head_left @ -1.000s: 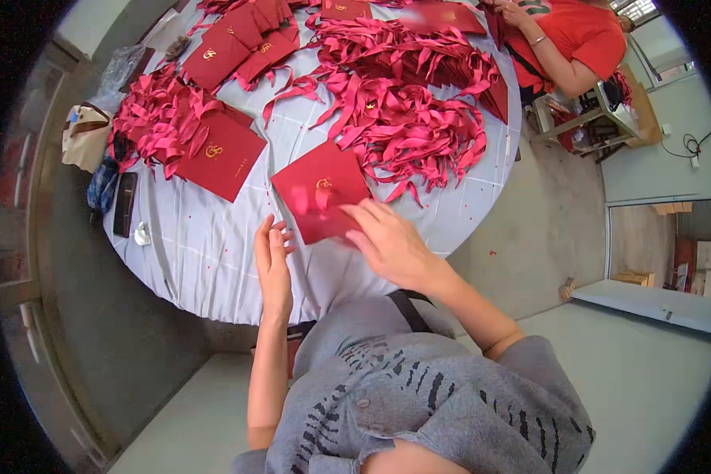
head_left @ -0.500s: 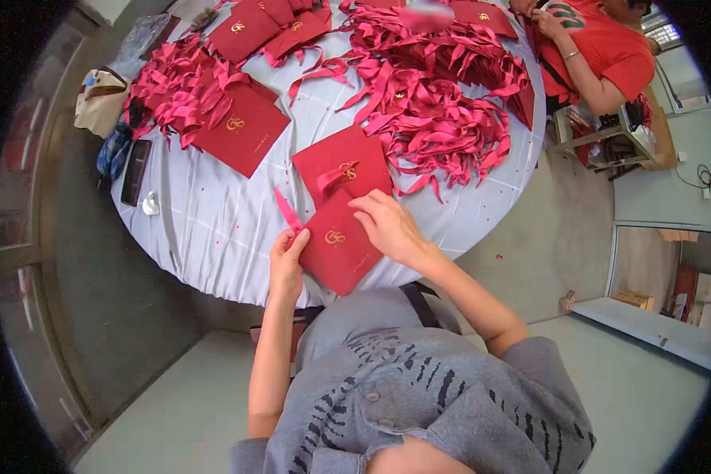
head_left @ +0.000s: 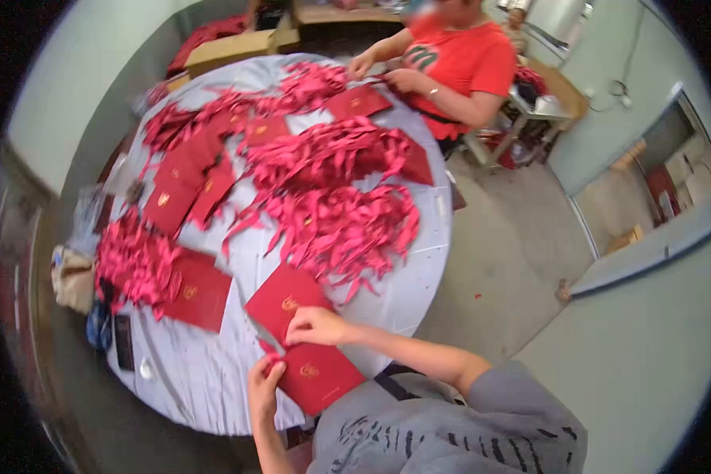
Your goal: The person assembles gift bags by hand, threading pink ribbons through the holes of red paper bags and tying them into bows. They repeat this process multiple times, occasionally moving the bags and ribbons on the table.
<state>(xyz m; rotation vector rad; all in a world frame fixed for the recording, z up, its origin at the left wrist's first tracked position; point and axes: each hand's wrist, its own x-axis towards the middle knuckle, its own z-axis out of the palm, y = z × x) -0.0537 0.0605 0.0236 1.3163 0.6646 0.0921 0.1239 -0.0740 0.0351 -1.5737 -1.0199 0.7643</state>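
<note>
A red card with a gold emblem (head_left: 324, 381) is tilted at the near edge of the round table, its left corner pinched in my left hand (head_left: 264, 387), where a bit of pink ribbon shows. My right hand (head_left: 317, 326) is closed above the card's upper edge; what its fingers hold, if anything, is too small to name. Beneath and beyond it lies another red card (head_left: 283, 299). A heap of red cards with tangled pink ribbons (head_left: 336, 225) lies farther out, and another ribbon pile (head_left: 134, 257) sits to the left beside a red card (head_left: 200, 294).
Across the white-covered table (head_left: 189, 379), a person in a red shirt (head_left: 470, 67) handles red material. A dark phone-like object (head_left: 124, 342), a small white item (head_left: 146, 369) and a cream bag (head_left: 73, 278) are at the left. A cardboard box (head_left: 233, 51) stands behind.
The view has swung up and to the right, showing more of the table's far side. My right hand has moved from over the held card to its upper edge, with fingers drawn together.
</note>
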